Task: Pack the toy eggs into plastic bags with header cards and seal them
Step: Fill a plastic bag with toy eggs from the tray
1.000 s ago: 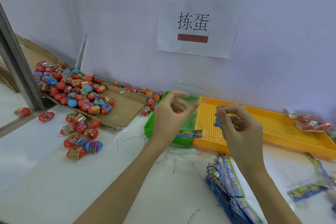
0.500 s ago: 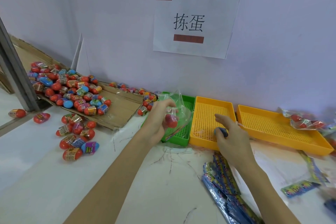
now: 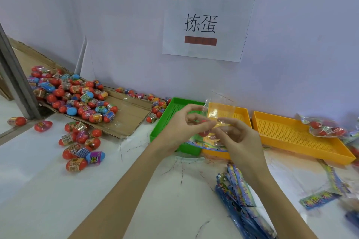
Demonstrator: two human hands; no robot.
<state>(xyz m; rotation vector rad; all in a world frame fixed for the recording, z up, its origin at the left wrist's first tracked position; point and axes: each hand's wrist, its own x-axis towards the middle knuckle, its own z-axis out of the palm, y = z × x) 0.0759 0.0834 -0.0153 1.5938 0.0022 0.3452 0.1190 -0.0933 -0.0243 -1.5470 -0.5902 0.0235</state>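
Both your hands are up in front of the trays right now; your left hand [image 3: 180, 124] has its thumb and fingers curled and pinching the lower edge of a clear plastic bag [image 3: 219, 111], and your right hand [image 3: 238, 137] pinches the same bag from the other side, fingers bent in. The bag is thin, glossy and crinkly, see-through enough that the yellow tray behind shows right through it; a bit of red shows by your left fingertips, probably an egg, but I can't tell for sure. A colourful printed header card [image 3: 206, 144] hangs just below your hands, partly hidden.

Containers: the green tray [image 3: 165, 120] is hard plastic with a perforated mesh floor; right beside it sits a yellow tray [image 3: 242, 114] of the same build, and further right an orange tray [image 3: 291, 134], also mesh-bottomed, with a finished bag of eggs [image 3: 326, 129] lying on its far right corner.

The toy eggs [image 3: 77, 95] are smooth, shiny ovals, mostly red with some blue, each wrapped in a printed band; a big heap sits on a flattened cardboard sheet [image 3: 128, 118] on the left, and a smaller loose bunch [image 3: 81, 145] has spilled onto the white table [image 3: 58, 200]. A stack of glossy blue header cards [image 3: 239, 196] lies by your right forearm. A paper sign [image 3: 206, 25] is taped to the wall.
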